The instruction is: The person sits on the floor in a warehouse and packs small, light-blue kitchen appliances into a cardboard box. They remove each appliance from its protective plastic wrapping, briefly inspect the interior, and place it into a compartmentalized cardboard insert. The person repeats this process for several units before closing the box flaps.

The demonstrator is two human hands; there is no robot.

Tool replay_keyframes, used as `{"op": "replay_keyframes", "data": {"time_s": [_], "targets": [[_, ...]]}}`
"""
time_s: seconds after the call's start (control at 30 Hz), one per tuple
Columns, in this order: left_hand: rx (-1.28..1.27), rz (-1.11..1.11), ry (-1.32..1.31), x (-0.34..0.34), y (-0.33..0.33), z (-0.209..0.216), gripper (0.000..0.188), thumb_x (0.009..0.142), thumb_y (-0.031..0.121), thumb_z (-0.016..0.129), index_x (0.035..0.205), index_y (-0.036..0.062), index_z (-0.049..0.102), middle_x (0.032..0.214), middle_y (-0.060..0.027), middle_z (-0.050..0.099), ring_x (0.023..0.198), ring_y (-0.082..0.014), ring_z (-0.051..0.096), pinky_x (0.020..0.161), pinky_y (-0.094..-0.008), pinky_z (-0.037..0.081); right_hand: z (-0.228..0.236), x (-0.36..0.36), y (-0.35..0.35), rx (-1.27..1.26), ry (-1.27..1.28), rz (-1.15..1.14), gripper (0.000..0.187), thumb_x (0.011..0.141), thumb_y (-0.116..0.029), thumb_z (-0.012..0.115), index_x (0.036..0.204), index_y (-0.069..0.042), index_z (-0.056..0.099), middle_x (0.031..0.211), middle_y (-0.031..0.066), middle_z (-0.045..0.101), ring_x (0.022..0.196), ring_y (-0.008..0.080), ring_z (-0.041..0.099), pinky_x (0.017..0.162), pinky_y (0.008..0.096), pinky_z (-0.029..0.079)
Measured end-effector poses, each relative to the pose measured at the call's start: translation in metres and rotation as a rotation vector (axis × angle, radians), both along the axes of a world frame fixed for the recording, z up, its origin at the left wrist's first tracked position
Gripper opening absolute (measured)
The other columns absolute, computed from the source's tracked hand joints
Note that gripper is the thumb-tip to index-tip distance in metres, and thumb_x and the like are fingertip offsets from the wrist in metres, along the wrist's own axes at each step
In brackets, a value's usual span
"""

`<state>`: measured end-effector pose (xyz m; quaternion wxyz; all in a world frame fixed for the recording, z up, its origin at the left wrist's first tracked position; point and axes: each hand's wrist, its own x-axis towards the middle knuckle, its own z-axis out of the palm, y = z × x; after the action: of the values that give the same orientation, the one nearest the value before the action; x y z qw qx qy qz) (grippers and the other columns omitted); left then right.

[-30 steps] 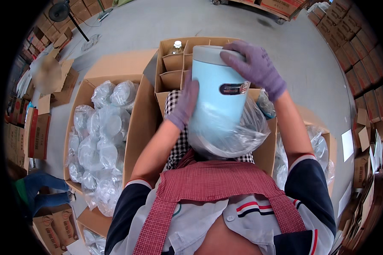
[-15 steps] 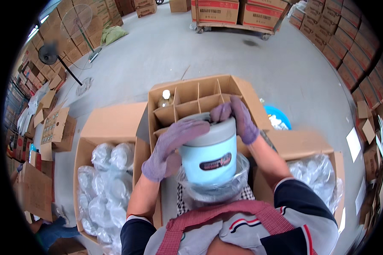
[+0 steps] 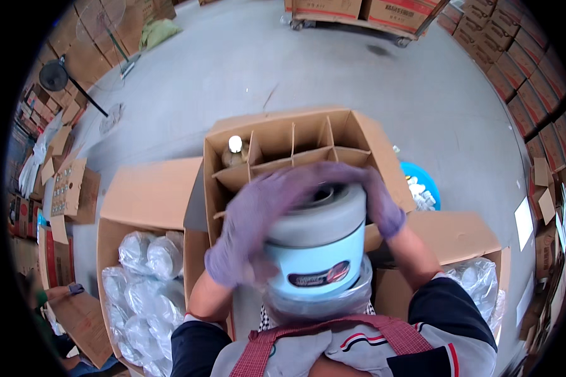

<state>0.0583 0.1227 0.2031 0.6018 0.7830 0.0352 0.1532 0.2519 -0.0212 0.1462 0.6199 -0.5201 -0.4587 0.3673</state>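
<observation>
In front of my torso stands a light-blue canister (image 3: 277, 254) with a grey top (image 3: 321, 225) and a dark oval label. A clear plastic bag (image 3: 321, 305) surrounds its lower part. My left hand (image 3: 242, 223), in a purple glove and smeared by motion, presses on the canister's left side, with its fingers reaching over the top. From the right, my gloved right hand (image 3: 380, 204) is wrapped round the grey rim. Just beyond is a carton (image 3: 383, 154) with cardboard dividers. A white-capped clear bottle (image 3: 235, 156) sits in its far left compartment.
Open cartons flank me; the left carton (image 3: 151, 195) and right carton (image 3: 453, 232) hold plastic-wrapped items. A blue tub (image 3: 431, 182) of white pieces stands right. Farther off are a loaded trolley (image 3: 352, 22), a fan (image 3: 55, 75) and stacked boxes. Someone handles cardboard (image 3: 82, 320) at lower left.
My left hand has slid farther over the canister's top, and the canister appears slightly larger and lower. The view has shifted; a person's hand now shows at lower left beside the cardboard.
</observation>
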Motion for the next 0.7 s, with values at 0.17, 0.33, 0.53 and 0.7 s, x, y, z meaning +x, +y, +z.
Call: {"op": "replay_keyframes", "data": {"time_s": [0.17,0.33,0.53,0.7], "targets": [[0.276,0.247,-0.497,0.020,0.037,-0.049,0.037,0.094,0.018,0.051,0.125,-0.0012,0.049,0.129,-0.0189,0.052,0.126,-0.0319,0.045,0.107,-0.0467,0.033,0.023,0.002,0.011,0.214,-0.375,-0.045,0.063,0.100,-0.048,0.029,0.119,0.005,0.057,0.123,0.0187,0.058,0.118,0.0235,0.052,0.099,0.0360,0.041],[0.577,0.151,-0.278,0.009,0.035,-0.036,0.054,0.086,0.018,0.058,0.133,-0.0029,0.044,0.130,-0.0194,0.051,0.126,-0.0296,0.045,0.107,-0.0398,0.034,-0.011,0.012,0.032,-0.110,-0.105,-0.155,0.071,0.100,-0.051,0.021,0.120,0.007,0.057,0.120,0.0174,0.059,0.114,0.0245,0.055,0.099,0.0375,0.042],[0.407,0.099,-0.313,0.032,0.069,-0.043,0.052,0.087,0.011,0.043,0.137,-0.0040,0.040,0.132,-0.0202,0.049,0.123,-0.0329,0.048,0.105,-0.0374,0.033,-0.007,0.011,0.050,0.127,-0.267,-0.113,0.049,0.093,-0.039,0.047,0.110,0.006,0.059,0.108,0.0204,0.063,0.097,0.0272,0.063,0.085,0.0357,0.050],[0.324,0.239,-0.704,0.110,0.129,-0.053,0.043,0.091,0.025,0.045,0.123,-0.0033,0.052,0.117,-0.0168,0.061,0.110,-0.0276,0.057,0.099,-0.0350,0.040,-0.083,0.066,0.087,0.173,-0.692,-0.616,0.033,0.092,-0.025,0.057,0.113,0.000,0.049,0.106,0.0170,0.063,0.094,0.0242,0.063,0.081,0.0355,0.052]]}}
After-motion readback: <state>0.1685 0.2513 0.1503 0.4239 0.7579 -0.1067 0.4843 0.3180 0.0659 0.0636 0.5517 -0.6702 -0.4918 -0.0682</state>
